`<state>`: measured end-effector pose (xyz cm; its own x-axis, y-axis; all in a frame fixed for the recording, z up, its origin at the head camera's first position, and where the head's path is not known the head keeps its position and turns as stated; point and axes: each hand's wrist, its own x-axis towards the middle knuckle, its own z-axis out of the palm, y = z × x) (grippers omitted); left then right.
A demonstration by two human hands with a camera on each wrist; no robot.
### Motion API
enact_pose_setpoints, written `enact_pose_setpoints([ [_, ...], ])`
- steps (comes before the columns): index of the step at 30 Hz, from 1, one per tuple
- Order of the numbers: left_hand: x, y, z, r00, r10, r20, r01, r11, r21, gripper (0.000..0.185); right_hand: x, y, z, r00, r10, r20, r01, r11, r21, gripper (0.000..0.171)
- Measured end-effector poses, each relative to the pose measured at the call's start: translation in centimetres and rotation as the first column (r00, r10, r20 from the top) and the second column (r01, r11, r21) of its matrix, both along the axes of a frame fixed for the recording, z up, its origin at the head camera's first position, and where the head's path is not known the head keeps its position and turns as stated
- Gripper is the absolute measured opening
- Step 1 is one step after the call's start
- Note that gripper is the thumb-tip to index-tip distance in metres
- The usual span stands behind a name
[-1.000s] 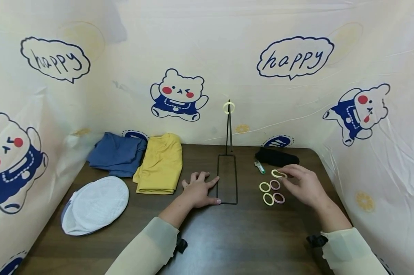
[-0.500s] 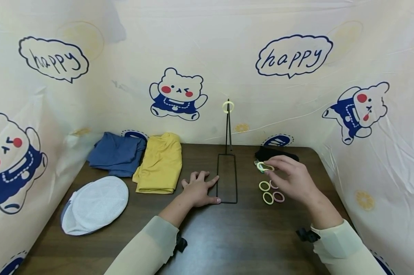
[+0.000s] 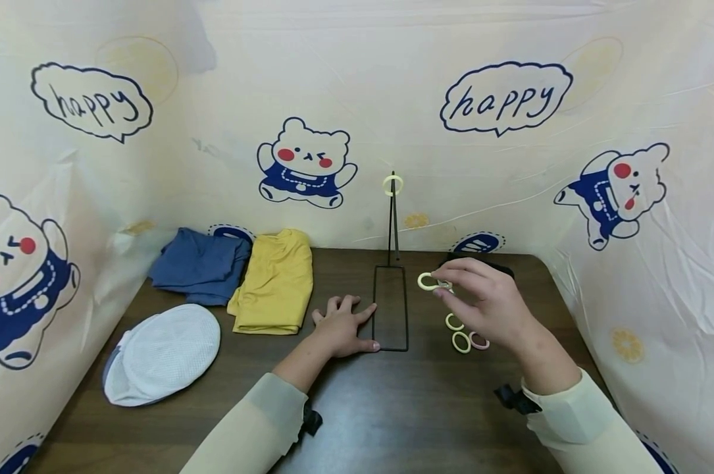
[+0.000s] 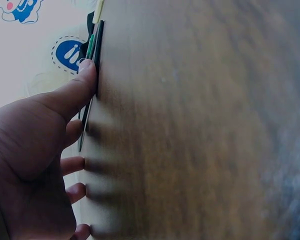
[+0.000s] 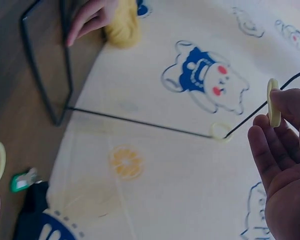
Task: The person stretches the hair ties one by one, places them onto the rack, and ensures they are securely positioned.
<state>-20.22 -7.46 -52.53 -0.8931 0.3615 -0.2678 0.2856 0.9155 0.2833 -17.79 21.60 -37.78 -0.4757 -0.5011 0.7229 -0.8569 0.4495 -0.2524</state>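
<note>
My right hand point(image 3: 489, 309) pinches a pale yellow ring point(image 3: 420, 282) between thumb and fingers, raised above the table. The right wrist view shows this ring point(image 5: 273, 102) edge-on, overlapping the arm of a black wire stand point(image 5: 140, 121). My left hand point(image 3: 341, 329) lies with fingers spread, thumb and index finger at the left side of the stand's rectangular base point(image 3: 407, 309). Another pale yellow ring point(image 3: 385, 187) hangs on the stand's upper arm. Two yellow rings point(image 3: 461, 351) and a pink ring point(image 3: 479, 347) lie on the table below my right hand.
A folded blue garment point(image 3: 199, 263), a folded yellow garment point(image 3: 276, 283) and a white mesh-covered cap point(image 3: 167, 355) lie at the left. A small green-ended key-like object point(image 5: 24, 181) and a black cloth item point(image 5: 32, 207) are behind my right hand. Printed cloth point(image 3: 214, 92) walls the table.
My right hand has lifted the yellow ring from beside the other rings and carried it left toward the stand. My left hand has stayed at the base.
</note>
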Motion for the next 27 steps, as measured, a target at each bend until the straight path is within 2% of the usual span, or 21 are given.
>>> enact_pose_setpoints([
  [6,0.1,0.1,0.1,1.000,0.000,0.001,0.000,1.000,0.002,0.093,0.7,-1.2,1.6,0.998,0.046,-0.036,-0.047,0.999,-0.013,0.021],
  [12,0.1,0.1,0.3,1.000,-0.001,0.004,0.001,1.000,0.010,0.092,1.1,-2.4,3.1,0.995,0.063,-0.073,-0.065,0.998,-0.016,0.030],
  [16,0.3,0.1,0.7,1.000,-0.002,-0.003,0.002,1.000,-0.001,0.091,1.0,-3.0,3.8,0.989,0.085,-0.121,-0.089,0.996,-0.027,0.024],
  [21,0.3,0.2,0.8,1.000,-0.001,-0.003,0.001,1.000,-0.004,0.091,0.6,-3.6,4.4,0.983,0.097,-0.155,-0.103,0.994,-0.037,0.019],
  [27,0.2,0.1,0.8,1.000,-0.003,-0.002,0.003,1.000,-0.014,0.092,0.1,-4.1,4.5,0.988,0.082,-0.131,-0.088,0.995,-0.042,0.023],
])
